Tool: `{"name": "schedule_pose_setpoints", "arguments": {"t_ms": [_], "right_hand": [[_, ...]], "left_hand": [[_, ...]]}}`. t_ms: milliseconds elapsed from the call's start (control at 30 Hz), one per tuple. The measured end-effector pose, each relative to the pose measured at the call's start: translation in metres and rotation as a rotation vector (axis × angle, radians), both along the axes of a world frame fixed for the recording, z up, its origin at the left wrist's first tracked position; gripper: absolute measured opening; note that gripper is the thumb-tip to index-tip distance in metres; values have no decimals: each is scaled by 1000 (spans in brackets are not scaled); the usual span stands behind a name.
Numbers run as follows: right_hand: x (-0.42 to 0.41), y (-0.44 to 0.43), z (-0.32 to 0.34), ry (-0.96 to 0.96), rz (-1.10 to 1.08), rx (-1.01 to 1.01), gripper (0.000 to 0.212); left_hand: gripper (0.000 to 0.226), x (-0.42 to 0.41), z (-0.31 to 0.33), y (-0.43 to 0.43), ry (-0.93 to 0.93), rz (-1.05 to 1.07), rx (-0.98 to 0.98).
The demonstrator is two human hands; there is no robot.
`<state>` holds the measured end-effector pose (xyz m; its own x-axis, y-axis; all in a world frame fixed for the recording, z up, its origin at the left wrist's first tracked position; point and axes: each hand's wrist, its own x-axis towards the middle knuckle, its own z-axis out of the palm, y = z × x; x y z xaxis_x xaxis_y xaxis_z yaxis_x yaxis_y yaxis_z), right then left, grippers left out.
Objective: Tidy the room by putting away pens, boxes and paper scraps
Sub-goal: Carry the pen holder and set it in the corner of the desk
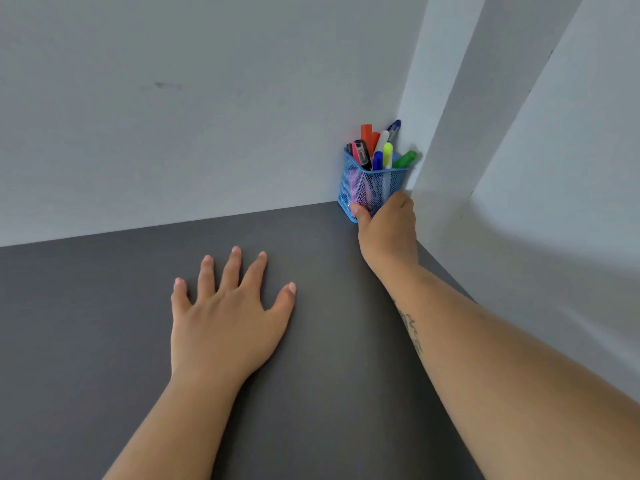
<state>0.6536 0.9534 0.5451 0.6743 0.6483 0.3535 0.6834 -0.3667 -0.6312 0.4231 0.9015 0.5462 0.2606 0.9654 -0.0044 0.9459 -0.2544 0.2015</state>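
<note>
A dark grey table top (104, 323) fills the lower half of the head view, meeting pale walls (173, 98) that form a corner toward 1 o'clock.

Two bare forearms reach in from the bottom edge. The left hand (227, 317) lies palm-down near the centre of the view, fingers spread wide and flat on the bare surface, holding nothing. It looks like a brace, steadying the body while the other arm stretches far forward.

The right hand (388, 230) reaches toward 1 o'clock and is wrapped around the lower part of a blue mesh pen holder (363, 188). The thumb presses on the near-left side of the mesh; the fingers go around the far right side, mostly hidden. The grip sits low on the holder, probably so it stays upright.

The holder stands upright on the table, tucked into the corner with the walls just behind and beside it. This seems to be its storage spot, out of the way of the working area.

Pens and markers (379, 150) stand in it, caps up: orange, white, yellow-green, blue, black, and a green one leaning right toward the wall. No boxes or paper scraps are in view.
</note>
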Motion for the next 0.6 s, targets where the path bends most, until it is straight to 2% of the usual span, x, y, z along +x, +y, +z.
{"name": "schedule_pose_setpoints", "arguments": {"t_ms": [233,367,500,600], "right_hand": [[-8,-23,3,-94,-41,-128,71],[-23,-66,3,-177,97,-295,57],[-44,-109,4,-203,236,-543,62],[-64,-151,8,-221,274,-633,66]], "left_hand": [[71,0,0,0,12,-8,-5],[72,-1,0,-1,19,-14,-12],[72,1,-2,3,22,-9,-24],[72,2,-1,3,33,-17,-24]]}}
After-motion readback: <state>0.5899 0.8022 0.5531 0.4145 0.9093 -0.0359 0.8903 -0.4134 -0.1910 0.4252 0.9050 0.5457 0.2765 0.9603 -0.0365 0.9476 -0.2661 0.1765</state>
